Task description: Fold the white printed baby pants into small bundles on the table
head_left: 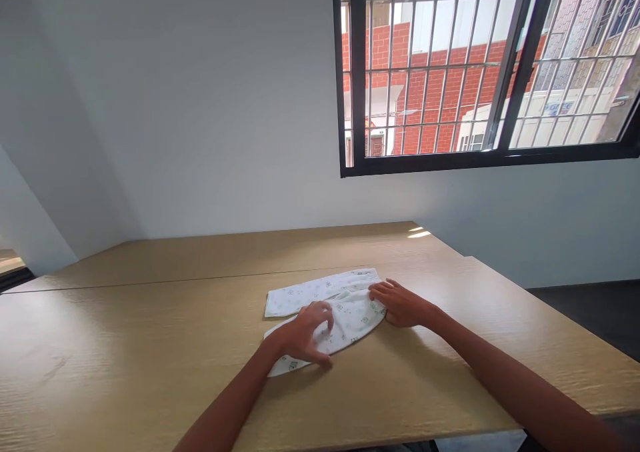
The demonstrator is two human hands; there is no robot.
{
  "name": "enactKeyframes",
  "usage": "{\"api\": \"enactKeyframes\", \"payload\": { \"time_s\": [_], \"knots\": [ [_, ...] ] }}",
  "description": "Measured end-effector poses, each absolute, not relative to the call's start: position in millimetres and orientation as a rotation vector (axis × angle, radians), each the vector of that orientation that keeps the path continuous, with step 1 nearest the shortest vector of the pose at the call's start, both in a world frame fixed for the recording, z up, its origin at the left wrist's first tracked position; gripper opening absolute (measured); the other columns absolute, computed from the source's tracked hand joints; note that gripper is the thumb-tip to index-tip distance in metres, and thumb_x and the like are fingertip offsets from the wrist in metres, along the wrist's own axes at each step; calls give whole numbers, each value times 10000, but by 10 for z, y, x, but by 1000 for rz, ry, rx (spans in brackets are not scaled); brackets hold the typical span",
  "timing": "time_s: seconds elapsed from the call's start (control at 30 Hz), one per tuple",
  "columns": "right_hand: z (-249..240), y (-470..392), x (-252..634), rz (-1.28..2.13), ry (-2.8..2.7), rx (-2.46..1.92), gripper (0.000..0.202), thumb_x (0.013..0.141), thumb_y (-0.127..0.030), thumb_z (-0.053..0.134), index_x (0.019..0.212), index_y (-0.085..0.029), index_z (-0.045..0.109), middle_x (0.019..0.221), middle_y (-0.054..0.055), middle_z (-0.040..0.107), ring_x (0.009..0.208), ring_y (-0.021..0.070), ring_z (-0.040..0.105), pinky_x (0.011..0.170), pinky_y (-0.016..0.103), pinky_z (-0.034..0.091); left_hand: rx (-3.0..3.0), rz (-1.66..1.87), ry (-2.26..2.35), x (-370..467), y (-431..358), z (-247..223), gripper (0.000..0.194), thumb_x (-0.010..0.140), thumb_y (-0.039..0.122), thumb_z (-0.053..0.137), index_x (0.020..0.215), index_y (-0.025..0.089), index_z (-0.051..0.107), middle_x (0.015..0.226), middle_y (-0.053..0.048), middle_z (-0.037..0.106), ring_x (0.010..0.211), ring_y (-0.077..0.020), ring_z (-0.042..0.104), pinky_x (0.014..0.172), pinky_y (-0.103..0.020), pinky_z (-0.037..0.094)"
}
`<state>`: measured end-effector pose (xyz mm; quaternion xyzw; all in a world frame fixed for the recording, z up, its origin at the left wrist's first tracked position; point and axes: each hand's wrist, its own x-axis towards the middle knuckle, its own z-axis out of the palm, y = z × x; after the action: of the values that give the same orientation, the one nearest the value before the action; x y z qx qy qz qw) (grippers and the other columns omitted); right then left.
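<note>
Seemingly, the work is at an early stage: the white printed garment (353, 312), which looks like a small pair of trousers, lies on the bench (165, 345) in front of the person, opened out with its two legs pointing left. The far leg (305, 297) lies fairly flat, and a narrow gap parts it from the near one toward the left ends. Laying out looks mostly done, in my judgement; what remains at this point is some rumpling between the legs and toward the right end, and neither leg is folded over the other. The left hand (306, 331) is spread over the near leg, fingers bent and thumb reaching past the near edge; whether the palm presses down, I cannot tell. The right hand (397, 303) is at the right end with fingers curled onto the cloth, though whether they pinch it is unclear. Around the garment is bare bench top, crossed farther back by a thin seam (190, 280). Beyond stand a pale wall (200, 105) and a barred window (425, 163). Nothing blocks the work except the left hand itself, which covers part of the near leg.
</note>
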<state>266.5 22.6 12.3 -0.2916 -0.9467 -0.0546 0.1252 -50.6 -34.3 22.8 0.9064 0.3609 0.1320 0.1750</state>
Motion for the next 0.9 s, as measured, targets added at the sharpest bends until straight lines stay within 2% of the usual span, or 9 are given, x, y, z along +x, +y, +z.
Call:
{"api": "enactKeyframes", "payload": {
  "time_s": [0.07,0.13,0.27,0.37,0.47,0.57,0.7,0.8,0.9],
  "knots": [
    [98,300,2761,-238,-2771,-914,558,661,-45,494,1203,-180,510,1325,146,484,1211,296,433,1008,459,323,2556,352,1000,-516,-321,216,566,572,520,802,969,223,531,1288,-78,437,1215,-310,379,1051,-421,301],
    [99,348,2842,-249,-2775,-988,581,681,-37,489,1238,-199,515,1381,142,442,1237,304,416,995,467,338,2536,345,1016,-543,-307,234,563,607,516,785,1026,231,540,1306,-85,429,1229,-308,377,1045,-417,319],
    [137,361,2873,-136,-2724,-975,503,699,-15,448,1130,-225,601,1359,109,476,1188,275,474,966,442,375,2552,327,1100,-595,-326,310,456,665,348,744,1071,251,560,1351,-89,388,1256,-317,354,1035,-418,336],
    [147,356,2821,15,-2626,-887,359,715,-31,430,952,-204,638,1220,104,573,1088,258,532,932,418,390,2580,251,1124,-614,-348,356,428,622,138,651,1027,255,575,1264,-63,465,1145,-284,459,986,-382,386],
    [146,393,2797,114,-2544,-855,223,743,-58,413,748,-194,590,925,73,639,901,229,569,888,395,395,2571,221,1155,-659,-341,375,502,590,69,560,1058,250,563,1203,-54,522,1072,-260,509,916,-338,435],
    [150,457,2819,175,-2470,-886,206,780,-89,371,650,-192,494,694,32,561,709,192,525,770,347,418,2528,316,1181,-783,-302,391,392,634,118,564,1012,221,580,1221,-70,534,1104,-252,500,930,-329,434],
    [169,514,2855,300,-2337,-943,208,801,-102,274,705,-199,431,650,-3,465,601,155,431,589,271,373,2285,382,1185,-1018,-225,464,144,732,285,622,845,198,605,1361,-66,461,1214,-255,453,982,-324,403],
    [192,512,2871,402,-2295,-959,184,800,-115,252,752,-200,408,696,-4,455,636,150,430,585,256,371,2078,330,1149,-1146,-155,519,234,796,413,609,876,195,641,1382,-52,467,1212,-266,473,986,-328,396],
    [223,488,2901,515,-2340,-947,122,771,-139,318,776,-199,424,734,-5,478,653,145,446,574,240,377,1972,351,1133,-1237,-105,531,322,814,477,591,966,206,675,1196,-51,613,1078,-275,554,886,-325,447]
  ]
}}
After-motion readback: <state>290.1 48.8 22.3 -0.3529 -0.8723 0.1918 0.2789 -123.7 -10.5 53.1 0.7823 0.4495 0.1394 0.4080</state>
